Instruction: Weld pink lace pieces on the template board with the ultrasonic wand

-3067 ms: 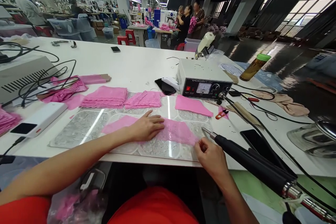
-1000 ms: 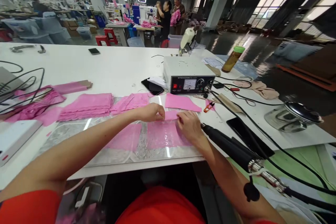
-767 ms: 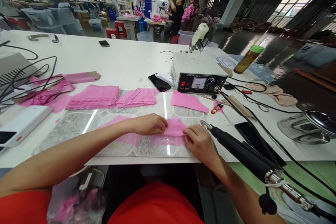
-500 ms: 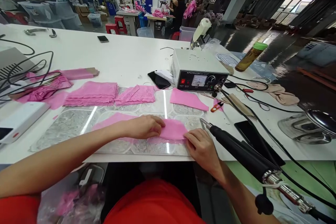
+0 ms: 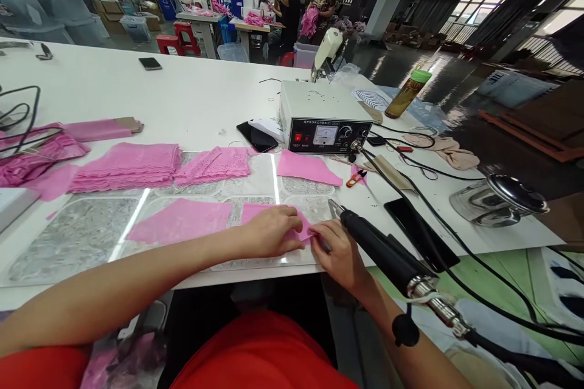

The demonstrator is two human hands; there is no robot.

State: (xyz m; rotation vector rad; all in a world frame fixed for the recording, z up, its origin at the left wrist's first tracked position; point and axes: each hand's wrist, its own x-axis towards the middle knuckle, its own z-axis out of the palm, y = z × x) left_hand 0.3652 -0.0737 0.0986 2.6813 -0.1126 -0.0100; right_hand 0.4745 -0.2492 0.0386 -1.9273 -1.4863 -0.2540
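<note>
My left hand lies curled over a folded pink lace piece on the clear patterned mat at the table's near edge, its fingers pressing the fold. My right hand pinches the same piece at its right end, fingers closed. A black handheld tool with a metal tip rests across my right wrist. A second flat pink piece lies on the mat to the left.
Stacks of pink lace sit behind the mat. A white control box with a meter, orange snips, two black phones, cables, a bottle and a metal iron stand right. People work at tables far behind.
The pink piece was folded over and has shrunk to a small fold; both hands moved closer together near the table's front edge. The camera swung slightly right.
</note>
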